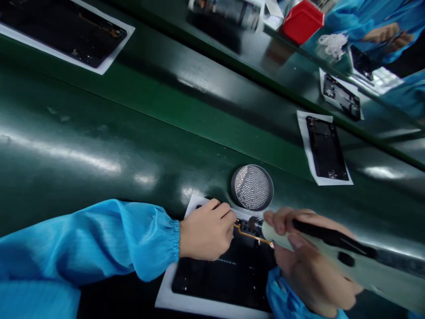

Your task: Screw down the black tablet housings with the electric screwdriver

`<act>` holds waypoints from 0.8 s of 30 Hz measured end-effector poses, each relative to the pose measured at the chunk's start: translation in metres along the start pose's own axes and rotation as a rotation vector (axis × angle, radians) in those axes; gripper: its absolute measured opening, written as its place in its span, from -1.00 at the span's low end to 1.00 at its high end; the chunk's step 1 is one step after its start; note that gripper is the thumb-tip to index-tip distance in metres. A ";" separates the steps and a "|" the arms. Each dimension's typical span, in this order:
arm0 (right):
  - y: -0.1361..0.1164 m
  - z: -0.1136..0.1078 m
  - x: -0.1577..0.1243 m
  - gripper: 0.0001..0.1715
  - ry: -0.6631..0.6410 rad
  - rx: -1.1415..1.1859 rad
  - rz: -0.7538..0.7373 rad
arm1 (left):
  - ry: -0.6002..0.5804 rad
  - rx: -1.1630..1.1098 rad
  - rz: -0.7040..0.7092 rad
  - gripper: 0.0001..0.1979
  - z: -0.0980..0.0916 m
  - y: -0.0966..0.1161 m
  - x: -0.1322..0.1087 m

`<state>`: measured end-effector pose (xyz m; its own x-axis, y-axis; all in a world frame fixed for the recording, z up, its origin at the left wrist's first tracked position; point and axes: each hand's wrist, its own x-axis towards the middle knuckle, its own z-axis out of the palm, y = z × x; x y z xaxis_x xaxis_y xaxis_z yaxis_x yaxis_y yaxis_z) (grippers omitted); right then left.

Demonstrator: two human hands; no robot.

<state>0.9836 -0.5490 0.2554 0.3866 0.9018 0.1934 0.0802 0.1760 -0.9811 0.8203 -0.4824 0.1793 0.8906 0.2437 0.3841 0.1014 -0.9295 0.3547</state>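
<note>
My right hand (308,261) is wrapped round a pale green electric screwdriver (335,254) with a black lever. Its metal tip (255,223) points left, at the upper edge of a black device panel (222,279). That panel lies on a white sheet (166,292), and an orange flex strip (249,235) runs along its top. On the panel's upper left part rests my left hand (209,230), fingers curled down and pressed together; whatever is under the fingertips is hidden. Just above the panel stands a round dish (252,187) of small screws.
Further panels on white sheets lie at the upper left (66,33), at the right (327,148) and beyond it (341,96). A red box (303,21) stands at the back. At the upper right, another person's hands (388,36) work near a device.
</note>
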 end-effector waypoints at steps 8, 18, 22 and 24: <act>0.011 0.004 -0.006 -0.63 -0.044 -0.021 0.027 | 0.021 0.005 0.004 -0.82 0.001 -0.001 0.000; 0.009 0.009 -0.004 -0.69 -0.016 -0.081 0.041 | 0.004 0.009 0.003 -0.81 0.002 0.001 0.000; 0.013 0.012 -0.005 -0.73 -0.021 -0.065 0.016 | 0.011 -0.013 0.000 -0.80 0.001 0.000 0.001; 0.017 0.012 -0.007 -0.75 -0.030 -0.066 -0.005 | 0.000 -0.016 -0.007 -0.81 0.000 0.000 0.000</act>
<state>0.9714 -0.5475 0.2374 0.3582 0.9127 0.1969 0.1432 0.1548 -0.9775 0.8206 -0.4818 0.1796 0.8899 0.2504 0.3812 0.1005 -0.9230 0.3714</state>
